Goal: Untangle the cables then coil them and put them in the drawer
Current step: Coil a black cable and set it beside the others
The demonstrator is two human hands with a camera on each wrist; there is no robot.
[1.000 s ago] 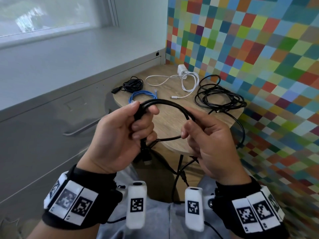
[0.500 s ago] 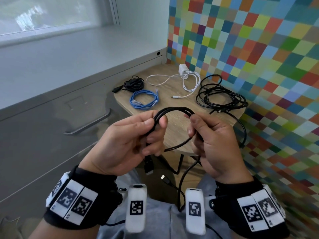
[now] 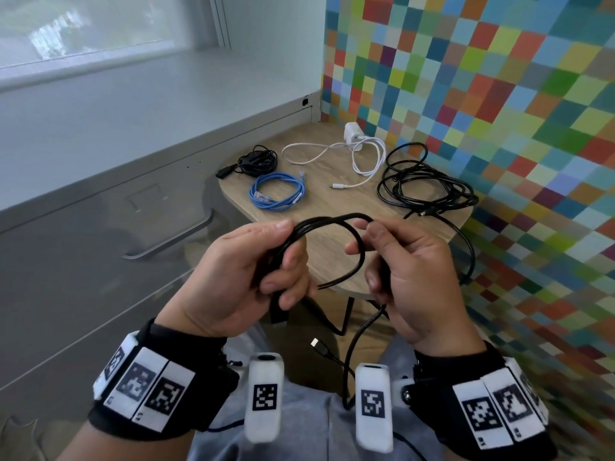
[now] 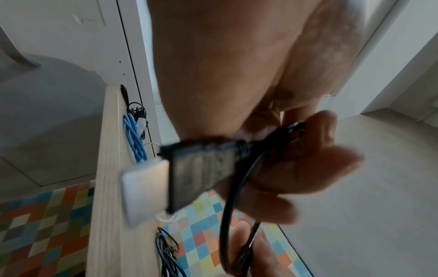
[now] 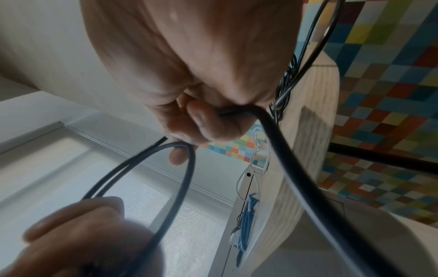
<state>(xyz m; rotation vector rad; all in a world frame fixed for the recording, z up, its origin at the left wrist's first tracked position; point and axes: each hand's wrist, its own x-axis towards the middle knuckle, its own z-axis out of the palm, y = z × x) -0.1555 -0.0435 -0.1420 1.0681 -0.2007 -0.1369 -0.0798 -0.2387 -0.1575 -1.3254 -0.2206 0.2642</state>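
Observation:
A black cable (image 3: 336, 220) forms a small loop held in the air between both hands, in front of the wooden table (image 3: 339, 201). My left hand (image 3: 266, 261) grips the loop's left side with curled fingers, and the cable's black plug (image 4: 201, 172) with a metal tip hangs below that fist. My right hand (image 3: 386, 254) pinches the loop's right side (image 5: 184, 150), while the free length (image 5: 296, 178) runs down from it to my lap. On the table lie a blue coil (image 3: 278, 193), a small black bundle (image 3: 256, 159), a white charger cable (image 3: 352, 154) and a tangled black pile (image 3: 422, 186).
A grey cabinet with a drawer handle (image 3: 173, 241) stands to the left of the table, its drawers closed. A wall of coloured squares (image 3: 499, 111) runs along the right. A loose connector (image 3: 317, 346) dangles below the hands, near my grey trousers.
Both hands have drawn closer together and the loop between them has become smaller. The view has shifted slightly, so the blue coil now shows in full.

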